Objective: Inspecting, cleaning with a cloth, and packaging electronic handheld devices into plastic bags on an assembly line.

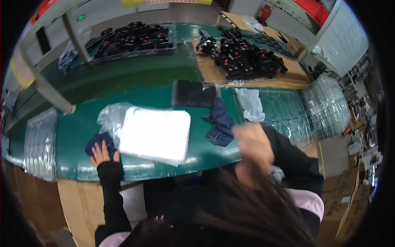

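Note:
My left hand [102,154] lies with its fingers spread on a bunched dark blue cloth [105,137] near the table's front edge. Right of it is a stack of white sheets [156,133], with a crumpled clear plastic bag [110,117] at its left side. My right hand [256,146] is raised at the right and smeared by motion, so its fingers cannot be read. Just left of that hand, another dark blue cloth [221,123] lies rumpled on the green tabletop [205,153]. Behind this cloth sits a flat black pad [193,94].
Clear plastic trays [284,111] lie at the right beside a taller tray stack [327,107]; a white crumpled piece [250,105] rests there. More trays [40,144] stand far left. Black parts fill a tray [133,41] and cover a cardboard sheet [296,80] behind. A metal post [51,92] rises left.

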Available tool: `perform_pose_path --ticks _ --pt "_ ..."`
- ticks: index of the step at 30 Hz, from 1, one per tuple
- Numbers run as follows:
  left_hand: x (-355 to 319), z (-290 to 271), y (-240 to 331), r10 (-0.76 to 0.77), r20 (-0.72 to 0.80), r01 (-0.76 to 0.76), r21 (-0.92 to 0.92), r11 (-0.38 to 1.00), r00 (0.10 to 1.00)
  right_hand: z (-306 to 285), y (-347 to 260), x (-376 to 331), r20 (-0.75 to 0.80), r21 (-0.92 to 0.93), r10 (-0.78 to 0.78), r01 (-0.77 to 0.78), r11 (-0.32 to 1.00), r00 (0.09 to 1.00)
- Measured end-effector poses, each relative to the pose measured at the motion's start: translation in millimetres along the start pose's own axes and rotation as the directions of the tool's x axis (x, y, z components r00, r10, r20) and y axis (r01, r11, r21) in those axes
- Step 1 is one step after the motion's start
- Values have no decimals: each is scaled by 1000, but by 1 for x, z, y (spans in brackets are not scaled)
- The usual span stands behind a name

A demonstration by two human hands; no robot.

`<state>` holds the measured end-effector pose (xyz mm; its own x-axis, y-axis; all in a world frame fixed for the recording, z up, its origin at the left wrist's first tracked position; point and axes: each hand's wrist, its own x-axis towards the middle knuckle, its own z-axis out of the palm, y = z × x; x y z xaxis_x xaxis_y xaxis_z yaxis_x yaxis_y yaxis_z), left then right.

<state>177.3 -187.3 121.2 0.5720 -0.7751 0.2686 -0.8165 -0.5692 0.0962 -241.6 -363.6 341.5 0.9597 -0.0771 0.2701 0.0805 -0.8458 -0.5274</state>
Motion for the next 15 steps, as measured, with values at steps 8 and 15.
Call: perform_pose_path --ticks 8,15 --pt "10 -16 24 14 -87 -30 -189 982 996 -109 357 -8 -850 -479 254 -878 -8 462" --pt "10 -29 37 -205 -193 41 -626 779 960 -129 375 3 -624 -679 536 -734 -13 568"
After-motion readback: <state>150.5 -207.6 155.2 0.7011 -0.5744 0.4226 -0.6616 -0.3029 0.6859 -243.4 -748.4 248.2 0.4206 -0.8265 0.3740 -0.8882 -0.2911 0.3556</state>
